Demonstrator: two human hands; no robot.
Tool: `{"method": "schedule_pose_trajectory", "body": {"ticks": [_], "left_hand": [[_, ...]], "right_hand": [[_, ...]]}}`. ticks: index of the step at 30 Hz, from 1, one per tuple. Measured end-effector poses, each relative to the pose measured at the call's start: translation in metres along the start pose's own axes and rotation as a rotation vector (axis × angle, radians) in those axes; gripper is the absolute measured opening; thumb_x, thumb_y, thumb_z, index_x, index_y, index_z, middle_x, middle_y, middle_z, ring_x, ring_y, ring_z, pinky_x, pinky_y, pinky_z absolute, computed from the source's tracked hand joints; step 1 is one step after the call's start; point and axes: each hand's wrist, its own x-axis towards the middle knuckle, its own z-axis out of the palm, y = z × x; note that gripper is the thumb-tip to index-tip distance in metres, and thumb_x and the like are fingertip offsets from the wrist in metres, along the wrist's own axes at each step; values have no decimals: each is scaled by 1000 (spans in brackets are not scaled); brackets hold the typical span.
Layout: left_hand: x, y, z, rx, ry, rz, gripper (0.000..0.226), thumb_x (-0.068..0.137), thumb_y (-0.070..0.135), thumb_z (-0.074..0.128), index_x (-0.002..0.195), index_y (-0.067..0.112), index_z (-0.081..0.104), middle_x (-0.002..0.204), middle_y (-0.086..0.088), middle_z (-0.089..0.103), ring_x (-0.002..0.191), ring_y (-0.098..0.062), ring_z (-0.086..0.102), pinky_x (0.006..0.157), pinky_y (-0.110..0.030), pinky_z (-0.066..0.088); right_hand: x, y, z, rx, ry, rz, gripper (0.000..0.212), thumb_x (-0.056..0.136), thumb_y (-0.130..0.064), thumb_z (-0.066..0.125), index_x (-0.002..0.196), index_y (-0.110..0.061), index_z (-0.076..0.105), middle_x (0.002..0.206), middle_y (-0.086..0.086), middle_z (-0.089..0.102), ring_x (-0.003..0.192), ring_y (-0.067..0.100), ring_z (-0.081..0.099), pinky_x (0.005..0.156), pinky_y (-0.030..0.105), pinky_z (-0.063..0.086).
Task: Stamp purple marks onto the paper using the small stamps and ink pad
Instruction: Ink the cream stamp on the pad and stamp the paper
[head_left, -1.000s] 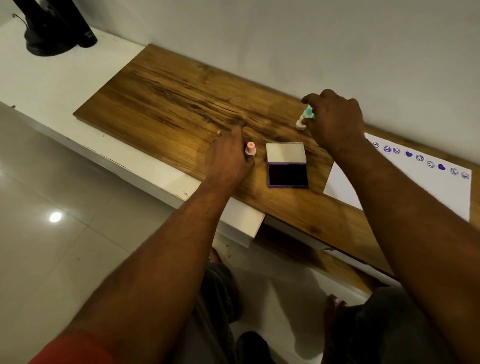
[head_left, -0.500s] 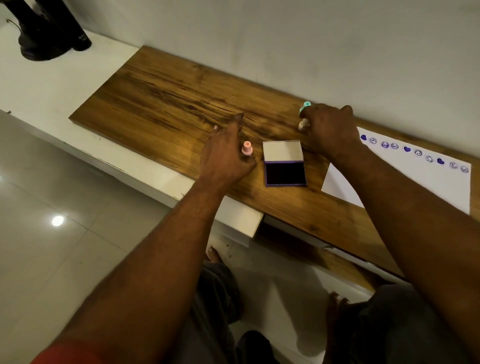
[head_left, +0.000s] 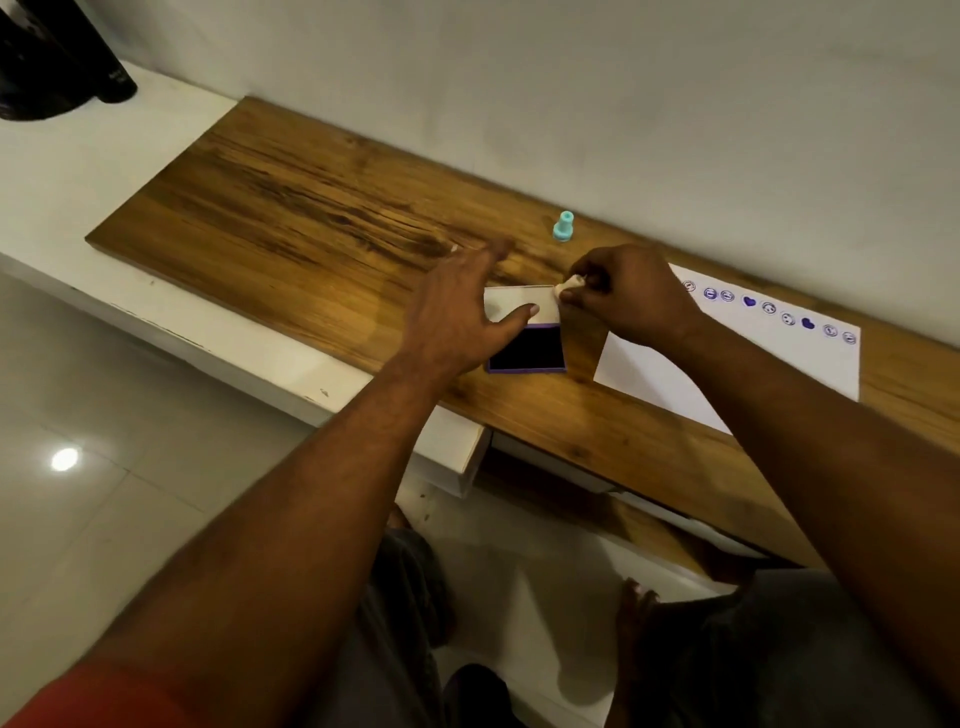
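Observation:
My right hand (head_left: 634, 296) pinches a small white stamp (head_left: 570, 283) in its fingertips, just above the far right corner of the open ink pad's lid. The ink pad (head_left: 527, 351) lies on the wooden board (head_left: 311, 228), dark pad facing up in a purple case. My left hand (head_left: 457, 322) hovers with fingers spread, its thumb resting on the pale lid (head_left: 511, 301). A teal stamp (head_left: 563, 226) stands upright near the wall. The white paper (head_left: 727, 364) lies to the right with a row of purple marks (head_left: 769, 307) along its far edge. No pink stamp shows.
The board rests on a white shelf (head_left: 104, 171) against a grey wall. A black object (head_left: 57, 67) stands at the far left of the shelf. Below the edge are a tiled floor and my knees.
My right hand left the teal stamp standing by the wall and came toward the ink pad with the white stamp. My left hand slid right onto the lid; the pink stamp is out of sight.

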Motion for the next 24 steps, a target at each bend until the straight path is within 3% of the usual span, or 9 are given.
{"method": "schedule_pose_trajectory", "body": {"ticks": [3, 7, 11, 15, 20, 24], "left_hand": [[-1, 5, 6, 1, 2, 39, 55, 86, 54, 75, 129, 20, 71, 122, 1, 74, 112, -17, 66, 105, -41, 50], [3, 2, 11, 1, -14, 30, 39, 91, 51, 71, 120, 24, 76, 109, 6, 76, 102, -12, 66, 93, -33, 51], [3, 1, 11, -20, -21, -9, 47, 88, 58, 68, 117, 22, 77, 104, 4, 77, 93, -13, 67, 81, -36, 54], [2, 2, 8, -44, 19, -12, 42, 89, 52, 72, 120, 24, 77, 104, 6, 77, 87, -5, 64, 71, -23, 46], [0, 0, 5, -38, 40, -19, 41, 91, 50, 70, 121, 24, 77, 106, 5, 78, 90, -11, 70, 75, -33, 56], [-2, -2, 2, -43, 74, -22, 41, 91, 51, 68, 121, 25, 78, 106, 7, 79, 90, -10, 71, 76, -33, 56]], "right_hand": [[-7, -15, 2, 82, 17, -61, 35, 90, -37, 77, 118, -16, 76, 98, -1, 71, 89, 13, 63, 69, 24, 45], [-9, -27, 3, 145, 21, -115, 29, 92, -34, 76, 115, -18, 76, 95, -2, 73, 85, 11, 65, 70, 25, 49], [-8, -31, 3, 161, 23, -105, 31, 92, -34, 76, 118, -18, 74, 104, 2, 75, 96, 15, 68, 84, 33, 56], [-6, -32, 5, 170, 11, -105, 32, 93, -34, 75, 120, -18, 73, 108, 1, 74, 100, 14, 68, 88, 34, 57], [-3, -33, 10, 180, 34, -129, 34, 93, -40, 73, 119, -19, 72, 97, -5, 71, 88, 7, 65, 71, 19, 46], [0, -34, 13, 72, 86, -108, 42, 97, -53, 61, 112, -16, 73, 90, 0, 73, 82, 13, 66, 71, 27, 51]]}}
